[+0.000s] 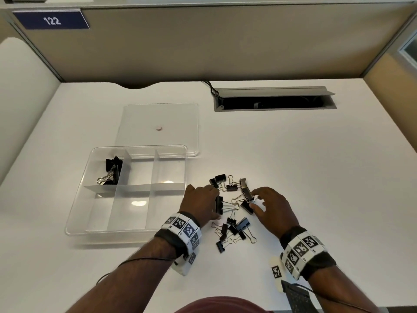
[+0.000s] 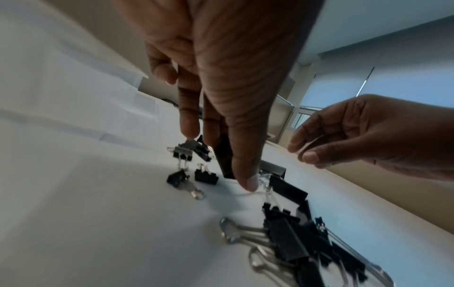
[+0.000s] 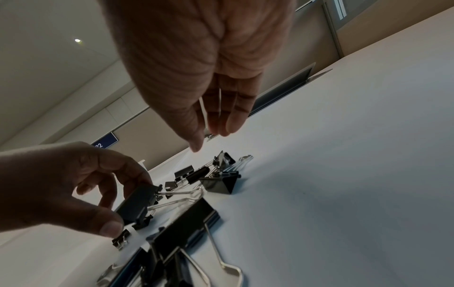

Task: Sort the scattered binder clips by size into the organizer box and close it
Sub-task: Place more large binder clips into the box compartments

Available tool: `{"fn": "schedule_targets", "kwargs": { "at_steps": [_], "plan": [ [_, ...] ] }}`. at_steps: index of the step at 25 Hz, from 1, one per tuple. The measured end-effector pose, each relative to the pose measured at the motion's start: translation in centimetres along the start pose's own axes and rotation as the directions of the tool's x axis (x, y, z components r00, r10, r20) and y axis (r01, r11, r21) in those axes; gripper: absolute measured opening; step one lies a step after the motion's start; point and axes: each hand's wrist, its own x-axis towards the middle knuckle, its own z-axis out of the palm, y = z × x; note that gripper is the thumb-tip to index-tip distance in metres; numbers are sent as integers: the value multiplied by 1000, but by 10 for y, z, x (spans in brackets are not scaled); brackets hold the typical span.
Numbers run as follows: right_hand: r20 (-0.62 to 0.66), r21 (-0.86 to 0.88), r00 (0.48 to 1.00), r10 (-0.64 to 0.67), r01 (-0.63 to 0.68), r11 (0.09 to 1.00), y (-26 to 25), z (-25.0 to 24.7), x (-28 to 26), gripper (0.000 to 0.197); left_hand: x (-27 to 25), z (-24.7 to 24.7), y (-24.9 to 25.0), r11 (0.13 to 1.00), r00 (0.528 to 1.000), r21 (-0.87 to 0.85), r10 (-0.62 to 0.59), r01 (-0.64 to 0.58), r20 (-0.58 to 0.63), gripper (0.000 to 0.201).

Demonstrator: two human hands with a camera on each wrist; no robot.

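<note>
From the head camera, the clear plastic six-compartment organizer box (image 1: 126, 190) sits open on the white desk (image 1: 293, 166); only its far-left compartment holds anything — a few large black binder clips (image 1: 111, 171). Its clear flat lid (image 1: 158, 127) lies just behind the box. Right of the box lies the scattered pile of black binder clips (image 1: 234, 208).

Left wrist view: the left hand (image 2: 221, 77) pinches one large black clip (image 2: 224, 161).

Right wrist view: the right hand (image 3: 196, 68) hovers over the pile, fingers relaxed, holding nothing.

Place: office cubicle
Evidence: beige partition walls (image 1: 203, 46), blue number sign "122" (image 1: 51, 19), white table (image 1: 293, 166) with cable hatch (image 1: 274, 99)
</note>
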Motion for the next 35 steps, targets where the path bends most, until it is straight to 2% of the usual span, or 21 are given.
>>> {"fn": "schedule_targets", "kwargs": {
  "at_steps": [4, 7, 12, 16, 21, 27, 35],
  "plan": [
    [5, 15, 999, -36, 36, 999, -2, -2, 5, 26, -12, -14, -7, 997, 994, -55, -66, 61, -89, 56],
    [22, 6, 993, -116, 115, 993, -9, -1, 13, 26, -23, -22, -12, 992, 983, -80, -113, 102, -147, 52],
    [23, -45, 981, -191, 192, 980, -27, 10, 31, 29, -33, -28, -26, 986, 969, -117, -139, 117, -203, 52],
    [-44, -33, 987, -152, 150, 988, -46, 14, 34, 27, -34, -33, -32, 994, 984, -81, -80, 67, -162, 50],
    [-44, -48, 993, -113, 111, 993, -57, 16, 34, 28, -28, -35, -33, 998, 992, -66, -6, -3, -127, 46],
    [-42, -86, 994, -99, 95, 992, -51, 14, 27, 30, -25, -34, -33, 998, 996, -57, 23, -28, -88, 44],
    [-32, -101, 991, -132, 128, 987, -69, 17, 34, 31, -29, -43, -50, 991, 988, -128, 8, -28, -154, 51]
  ]
}}
